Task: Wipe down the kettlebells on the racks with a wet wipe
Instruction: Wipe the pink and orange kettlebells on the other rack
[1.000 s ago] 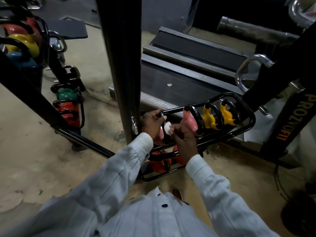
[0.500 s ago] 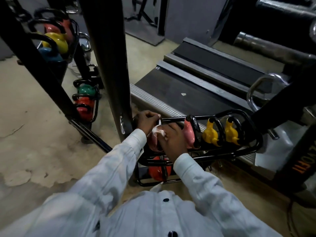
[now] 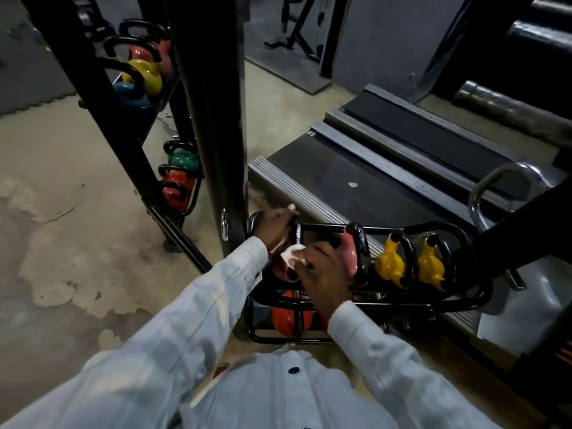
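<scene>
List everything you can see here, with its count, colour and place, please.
near rack: one, black, centre
pink kettlebells: two, top tier, left
yellow kettlebells: two, top tier, right
red kettlebell: at least one, lower tier
far rack: one, black, left
far kettlebells: several, pink, yellow, blue, green, red, in far rack
treadmill: one, grey-black, behind near rack
wet wipe: one, white, on leftmost pink kettlebell
left hand: grips that kettlebell's handle
right hand: holds the wipe

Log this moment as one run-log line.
phase: wiping | left hand grips black handle of pink rounded kettlebell | right hand holds white wet wipe against it | site: black tubular rack
</scene>
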A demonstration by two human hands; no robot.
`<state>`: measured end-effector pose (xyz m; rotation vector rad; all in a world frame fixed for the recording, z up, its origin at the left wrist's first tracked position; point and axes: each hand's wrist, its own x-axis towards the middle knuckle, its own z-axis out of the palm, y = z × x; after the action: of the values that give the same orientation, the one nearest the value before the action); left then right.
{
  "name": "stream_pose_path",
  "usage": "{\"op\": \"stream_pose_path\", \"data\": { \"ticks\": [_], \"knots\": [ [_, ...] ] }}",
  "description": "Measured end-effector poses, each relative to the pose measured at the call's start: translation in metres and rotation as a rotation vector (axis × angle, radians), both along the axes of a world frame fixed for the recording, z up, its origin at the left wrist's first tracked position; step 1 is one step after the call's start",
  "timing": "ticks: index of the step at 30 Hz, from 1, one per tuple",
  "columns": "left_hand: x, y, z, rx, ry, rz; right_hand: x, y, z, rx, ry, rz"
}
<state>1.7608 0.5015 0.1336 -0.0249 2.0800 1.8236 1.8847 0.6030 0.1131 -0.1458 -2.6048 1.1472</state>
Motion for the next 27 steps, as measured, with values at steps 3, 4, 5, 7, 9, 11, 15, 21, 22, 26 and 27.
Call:
{"op": "stream_pose_path", "data": {
  "ticks": [3,4,5,7,9,11,15,21,22,26,27],
  "knots": [
    [0.022,-0.013,-0.008,-0.155,0.272,-0.092,-0.010,0.007,0.002,-0.162,-0.060,-0.079],
    [0.032,-0.019,-0.012,-0.215,0.432,-0.110,-0.027,0.012,0.001,-0.251,-0.076,-0.118],
    [0.044,-0.024,-0.015,-0.261,0.597,-0.119,-0.045,0.018,0.002,-0.328,-0.092,-0.150],
    [0.063,-0.033,-0.025,-0.364,0.841,-0.157,-0.076,0.030,0.000,-0.417,-0.169,-0.166],
    [0.073,-0.039,-0.039,-0.493,1.004,-0.233,-0.091,0.035,-0.001,-0.393,-0.233,-0.120],
    [0.073,-0.042,-0.053,-0.546,1.054,-0.291,-0.087,0.032,0.004,-0.242,-0.218,-0.046],
    [0.070,-0.044,-0.059,-0.593,1.133,-0.301,-0.083,0.045,0.000,0.089,-0.168,0.153],
    [0.071,-0.043,-0.059,-0.659,1.210,-0.240,-0.137,0.059,0.027,0.223,-0.449,0.293],
    [0.071,-0.041,-0.060,-0.667,1.210,-0.232,-0.141,0.057,0.033,0.351,-0.441,0.353],
    [0.075,-0.034,-0.063,-0.686,1.180,-0.226,-0.145,0.035,0.058,0.816,-0.447,0.683],
    [0.076,-0.033,-0.063,-0.693,1.181,-0.229,-0.149,0.033,0.060,0.848,-0.464,0.699]
  ]
}}
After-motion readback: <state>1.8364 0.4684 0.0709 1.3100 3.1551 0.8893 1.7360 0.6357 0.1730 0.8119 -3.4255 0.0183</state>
